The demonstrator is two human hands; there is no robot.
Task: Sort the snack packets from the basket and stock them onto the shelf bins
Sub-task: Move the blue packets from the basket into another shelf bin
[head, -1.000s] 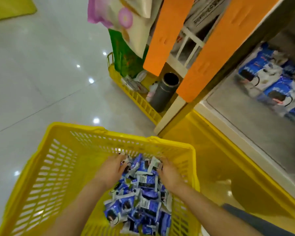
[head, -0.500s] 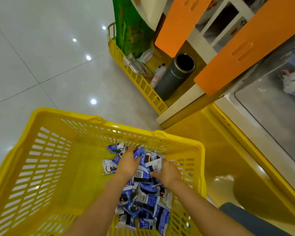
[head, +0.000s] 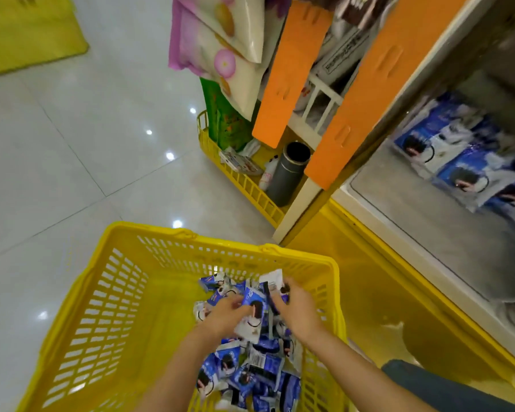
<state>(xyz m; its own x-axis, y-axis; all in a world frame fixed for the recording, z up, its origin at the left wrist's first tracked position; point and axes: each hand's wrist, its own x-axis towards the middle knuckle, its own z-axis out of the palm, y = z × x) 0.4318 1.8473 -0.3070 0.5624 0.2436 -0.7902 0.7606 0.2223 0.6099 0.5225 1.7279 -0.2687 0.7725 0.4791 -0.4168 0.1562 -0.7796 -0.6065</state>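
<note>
Blue-and-white foil snack packets (head: 244, 370) in the yellow slotted plastic basket (head: 220, 242): left hand (head: 225, 319) and right hand (head: 299, 312) each pinch one, likely bound next for the grey shelf bin (head: 428, 224).

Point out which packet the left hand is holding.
The upright blue-and-white packet pinched by the left hand, lifted above the loose pile in the basket; the right hand holds a white barcode packet.
</note>
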